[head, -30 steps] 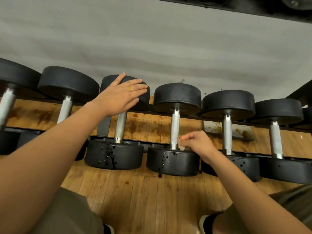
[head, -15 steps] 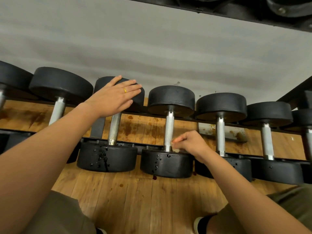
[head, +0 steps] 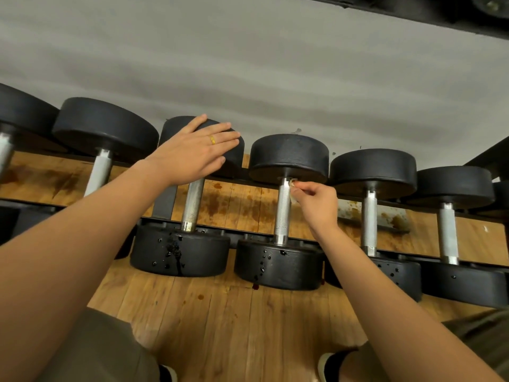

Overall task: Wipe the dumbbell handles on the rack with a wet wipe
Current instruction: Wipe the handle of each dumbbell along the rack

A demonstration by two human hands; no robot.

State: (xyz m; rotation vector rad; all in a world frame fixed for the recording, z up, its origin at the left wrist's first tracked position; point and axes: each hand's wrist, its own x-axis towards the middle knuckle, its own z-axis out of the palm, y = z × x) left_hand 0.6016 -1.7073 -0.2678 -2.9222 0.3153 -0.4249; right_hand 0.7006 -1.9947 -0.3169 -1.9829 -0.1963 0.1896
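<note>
Several black dumbbells with metal handles lie in a row on a low rack (head: pixel 248 235). My left hand (head: pixel 192 153) rests flat, fingers straight, on the far head of one dumbbell (head: pixel 234 158); its handle (head: pixel 192 208) shows below my palm. My right hand (head: pixel 316 202) pinches a small crumpled wet wipe (head: pixel 292 184) against the top of the neighbouring dumbbell's handle (head: pixel 283 213), just under its far head (head: pixel 289 158). Most of the wipe is hidden by my fingers.
More dumbbells lie to the right (head: pixel 369 221) and left (head: pixel 99 172). The wooden floor (head: pixel 234 326) carries dark stains and drips. A grey wall (head: pixel 248 64) rises behind the rack, with a dark upper shelf (head: pixel 440 15). My knees and shoes fill the bottom edge.
My right hand has slid the wipe up the handle from beside the near head to just under the far head. My left hand stays on the neighbouring dumbbell's head.
</note>
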